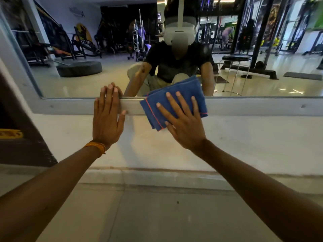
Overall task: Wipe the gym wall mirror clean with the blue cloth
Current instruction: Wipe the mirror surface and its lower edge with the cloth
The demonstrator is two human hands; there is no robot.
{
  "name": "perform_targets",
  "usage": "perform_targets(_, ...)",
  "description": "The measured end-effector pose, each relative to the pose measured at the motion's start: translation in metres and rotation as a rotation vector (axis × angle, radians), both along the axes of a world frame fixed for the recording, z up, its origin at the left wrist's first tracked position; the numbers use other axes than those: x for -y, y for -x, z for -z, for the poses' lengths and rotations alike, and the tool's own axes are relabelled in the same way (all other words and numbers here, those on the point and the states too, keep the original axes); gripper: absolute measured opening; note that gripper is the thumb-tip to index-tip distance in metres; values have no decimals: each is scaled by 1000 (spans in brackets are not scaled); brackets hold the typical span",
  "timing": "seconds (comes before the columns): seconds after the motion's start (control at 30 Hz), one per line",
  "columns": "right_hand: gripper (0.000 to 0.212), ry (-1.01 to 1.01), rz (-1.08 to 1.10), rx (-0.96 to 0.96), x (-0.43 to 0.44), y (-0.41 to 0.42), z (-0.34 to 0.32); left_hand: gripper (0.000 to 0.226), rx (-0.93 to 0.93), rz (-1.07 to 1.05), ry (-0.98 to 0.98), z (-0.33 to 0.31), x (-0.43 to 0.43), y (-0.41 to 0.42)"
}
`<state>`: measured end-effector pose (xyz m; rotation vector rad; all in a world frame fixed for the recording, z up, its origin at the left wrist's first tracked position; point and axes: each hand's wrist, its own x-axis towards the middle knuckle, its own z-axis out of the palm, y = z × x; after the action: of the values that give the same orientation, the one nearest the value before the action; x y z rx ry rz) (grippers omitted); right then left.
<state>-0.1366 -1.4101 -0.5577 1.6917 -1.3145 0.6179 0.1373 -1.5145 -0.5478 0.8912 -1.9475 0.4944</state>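
The cloth (185,88) lay flat across the mirror's (87,81) bottom edge and its frame (262,106), under the right grip (185,130). The left grip (106,119) rested on the frame just left of the cloth.

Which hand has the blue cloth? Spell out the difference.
The right hand presses the folded blue cloth flat against the mirror's lower frame. The left hand, wearing an orange wristband, rests bare on the frame.
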Motion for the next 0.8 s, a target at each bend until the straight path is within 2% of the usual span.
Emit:
perform_targets(0.17,63,13,89,96,-48,84,10,66,125,3,61,-10,22,-45)
perform_targets(0.23,67,-9,155,134,-62,102,7,66,120,9,83,-11,29,-54)
perform_targets(0.37,73,-50,162,122,-43,54,7,67,85,25,80,-12,38,-66)
perform_targets(0.57,61,-141,-13,-138,36,-83,-20,67,60,37,79,-31,57,-102)
perform_targets(0.7,61,-150,46,-154,16,-47,-18,68,-48,-8,4,-26,67,-141)
perform_targets(0.8,65,-178,136,-124,-18,0,-15,68,-25,-3,0,-13,71,-157)
